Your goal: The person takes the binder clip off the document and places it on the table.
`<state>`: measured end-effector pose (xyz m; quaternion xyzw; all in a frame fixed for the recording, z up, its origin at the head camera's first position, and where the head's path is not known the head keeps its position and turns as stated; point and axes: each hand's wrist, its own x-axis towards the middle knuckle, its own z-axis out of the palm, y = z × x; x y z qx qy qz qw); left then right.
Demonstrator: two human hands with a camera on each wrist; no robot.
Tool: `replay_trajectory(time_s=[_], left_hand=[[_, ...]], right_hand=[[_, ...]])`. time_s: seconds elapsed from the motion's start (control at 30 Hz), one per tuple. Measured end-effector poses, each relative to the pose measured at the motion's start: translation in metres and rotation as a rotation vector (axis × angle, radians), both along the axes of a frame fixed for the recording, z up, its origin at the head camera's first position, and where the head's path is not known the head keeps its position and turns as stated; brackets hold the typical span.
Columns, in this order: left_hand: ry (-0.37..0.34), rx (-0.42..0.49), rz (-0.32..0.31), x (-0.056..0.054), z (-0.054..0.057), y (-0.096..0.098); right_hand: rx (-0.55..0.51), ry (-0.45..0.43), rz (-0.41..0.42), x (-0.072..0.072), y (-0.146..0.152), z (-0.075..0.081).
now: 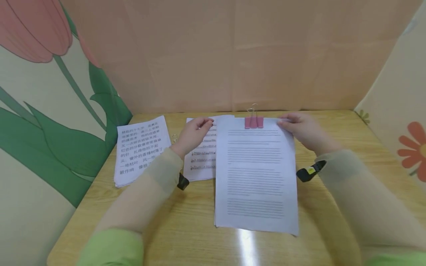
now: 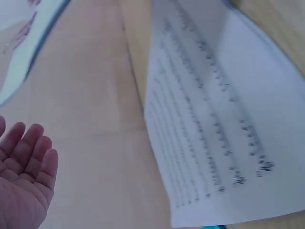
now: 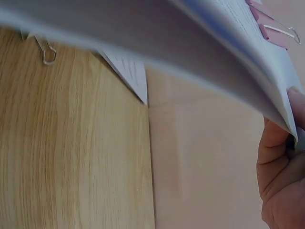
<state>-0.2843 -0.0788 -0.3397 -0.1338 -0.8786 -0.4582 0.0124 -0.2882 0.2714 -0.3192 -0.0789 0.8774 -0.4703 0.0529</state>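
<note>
My right hand (image 1: pixel 304 131) pinches the top right corner of a stack of printed sheets (image 1: pixel 256 184). A pink binder clip (image 1: pixel 254 122) grips the stack's top edge, its wire handles upright. In the right wrist view the stack (image 3: pixel 143 62) is raised over the table, thumb on its upper face and fingers beneath. My left hand (image 1: pixel 193 136) holds nothing and hovers left of the stack, over sheet music (image 1: pixel 201 160). The left wrist view shows this hand (image 2: pixel 26 176) palm up with relaxed fingers, beside the music sheets (image 2: pixel 205 109). The clipped stack overlaps the music's right part.
Another paper stack (image 1: pixel 138 147) with large printed characters lies at the table's left. A wire clip handle (image 1: pixel 175 138) shows beside it. A wire handle (image 3: pixel 47 51) also appears under the raised stack. Walls stand behind and beside the wooden table (image 1: pixel 199 221).
</note>
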Motion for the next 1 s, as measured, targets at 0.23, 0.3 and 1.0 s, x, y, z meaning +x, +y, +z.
replay_trajectory(time_s=[0.23,0.3,1.0], left_hand=[[-0.011,-0.091,0.009,-0.002,0.028,0.012],[0.005,-0.143,-0.016,-0.003,0.035,0.016],[-0.179,-0.336,-0.161,-0.019,0.082,0.052]], right_hand=[[0.017,-0.025,0.021,0.001,-0.017,-0.001],[0.013,-0.028,0.024,0.001,-0.020,-0.001],[-0.021,0.018,0.033,0.004,-0.052,0.008]])
